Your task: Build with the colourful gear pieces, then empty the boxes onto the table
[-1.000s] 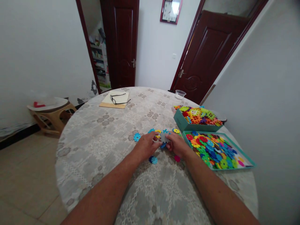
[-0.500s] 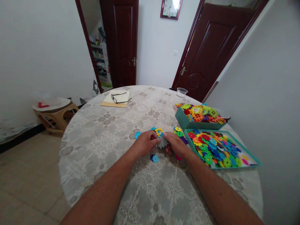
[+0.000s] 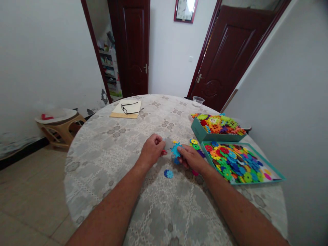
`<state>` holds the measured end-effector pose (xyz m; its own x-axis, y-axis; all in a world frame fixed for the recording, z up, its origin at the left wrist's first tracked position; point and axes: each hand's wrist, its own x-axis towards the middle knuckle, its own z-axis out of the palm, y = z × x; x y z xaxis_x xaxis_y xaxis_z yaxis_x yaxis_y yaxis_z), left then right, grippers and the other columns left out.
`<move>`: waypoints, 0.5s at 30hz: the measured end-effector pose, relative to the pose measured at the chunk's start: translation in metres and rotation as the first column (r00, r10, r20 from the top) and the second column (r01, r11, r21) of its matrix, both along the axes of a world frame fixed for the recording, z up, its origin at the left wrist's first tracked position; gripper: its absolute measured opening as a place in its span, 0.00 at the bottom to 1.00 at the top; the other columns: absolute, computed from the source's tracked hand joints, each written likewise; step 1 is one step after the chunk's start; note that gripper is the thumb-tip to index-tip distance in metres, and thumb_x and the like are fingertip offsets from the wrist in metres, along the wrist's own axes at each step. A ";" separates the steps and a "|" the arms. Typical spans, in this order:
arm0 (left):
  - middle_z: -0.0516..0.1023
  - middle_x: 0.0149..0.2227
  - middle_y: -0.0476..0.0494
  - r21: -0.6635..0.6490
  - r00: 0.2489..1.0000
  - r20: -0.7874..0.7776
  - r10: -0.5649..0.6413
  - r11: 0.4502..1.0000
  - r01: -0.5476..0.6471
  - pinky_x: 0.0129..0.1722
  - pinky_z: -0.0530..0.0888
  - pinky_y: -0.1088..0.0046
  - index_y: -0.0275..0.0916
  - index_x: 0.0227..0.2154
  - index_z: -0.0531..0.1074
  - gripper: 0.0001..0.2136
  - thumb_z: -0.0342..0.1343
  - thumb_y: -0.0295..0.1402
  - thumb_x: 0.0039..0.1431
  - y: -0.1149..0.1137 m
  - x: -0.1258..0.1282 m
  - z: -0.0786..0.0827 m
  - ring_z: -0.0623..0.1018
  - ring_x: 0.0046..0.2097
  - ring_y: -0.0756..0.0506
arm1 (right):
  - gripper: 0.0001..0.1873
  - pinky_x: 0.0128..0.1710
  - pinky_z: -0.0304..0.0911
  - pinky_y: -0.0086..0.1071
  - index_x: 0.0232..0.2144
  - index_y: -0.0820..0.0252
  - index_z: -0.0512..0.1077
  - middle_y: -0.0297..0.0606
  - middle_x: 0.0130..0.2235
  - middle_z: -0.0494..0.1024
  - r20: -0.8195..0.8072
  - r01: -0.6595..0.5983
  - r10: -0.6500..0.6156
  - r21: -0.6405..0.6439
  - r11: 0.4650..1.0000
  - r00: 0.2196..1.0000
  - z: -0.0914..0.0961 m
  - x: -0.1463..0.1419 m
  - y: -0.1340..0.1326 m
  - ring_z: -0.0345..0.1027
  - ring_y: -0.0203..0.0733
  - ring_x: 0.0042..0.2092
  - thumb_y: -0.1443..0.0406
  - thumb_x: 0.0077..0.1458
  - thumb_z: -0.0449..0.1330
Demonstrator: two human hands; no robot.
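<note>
My right hand (image 3: 191,157) is closed on the edge of a light blue gear-shaped building piece (image 3: 176,150). Bits of grey and yellow show just behind that piece; whether they are joined to it I cannot tell. To its left, my left hand (image 3: 152,150) is closed in a pinch, with a small red piece (image 3: 164,152) poking out at the fingertips. Nearer me on the tablecloth lie overlapping blue discs (image 3: 169,174). A yellow disc (image 3: 194,141) and green and purple ones lie beyond my right hand, and a pink piece (image 3: 195,173) is partly under it.
On the right of the round table (image 3: 115,143) stand a teal box (image 3: 217,137) heaped with colourful pieces and a shallow teal tray (image 3: 256,183) of notched discs. Glasses (image 3: 131,110) rest on a notebook (image 3: 123,115) at the far left. A clear bowl (image 3: 198,100) stands at the back.
My left hand has drawn away to the left from my right hand. The piece in my right hand has turned, so its blue side faces me instead of the grey.
</note>
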<state>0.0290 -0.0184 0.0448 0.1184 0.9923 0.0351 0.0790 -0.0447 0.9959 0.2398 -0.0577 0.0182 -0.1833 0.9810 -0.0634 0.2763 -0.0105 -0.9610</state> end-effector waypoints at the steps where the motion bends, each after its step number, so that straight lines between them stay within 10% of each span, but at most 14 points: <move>1: 0.71 0.25 0.56 0.009 0.999 0.025 0.035 0.999 -0.035 0.23 0.76 0.74 0.41 0.33 0.66 0.05 0.58 0.34 0.56 0.000 0.000 0.001 0.79 0.24 0.48 | 0.27 0.16 0.54 0.24 0.30 0.56 0.68 0.29 0.24 0.72 0.003 0.014 -0.014 -0.004 1.000 1.000 0.000 0.000 0.000 0.60 0.32 0.19 0.41 0.65 0.54; 5: 0.72 0.26 0.55 0.048 0.994 0.033 0.107 0.993 -0.109 0.26 0.78 0.75 0.40 0.36 0.68 0.07 0.59 0.34 0.55 0.002 -0.002 0.000 0.78 0.25 0.50 | 0.25 0.15 0.53 0.24 0.30 0.55 0.66 0.28 0.23 0.71 -0.011 0.028 -0.028 -0.028 0.999 1.000 0.002 -0.003 0.000 0.59 0.32 0.18 0.41 0.64 0.55; 15: 0.80 0.36 0.46 0.027 0.957 -0.076 -0.280 0.959 0.283 0.32 0.82 0.70 0.39 0.43 0.77 0.15 0.66 0.40 0.54 -0.004 0.007 -0.009 0.81 0.35 0.45 | 0.26 0.18 0.55 0.25 0.28 0.57 0.69 0.30 0.23 0.72 0.192 0.046 -0.065 0.099 0.994 0.979 -0.001 -0.013 0.001 0.64 0.34 0.21 0.44 0.65 0.56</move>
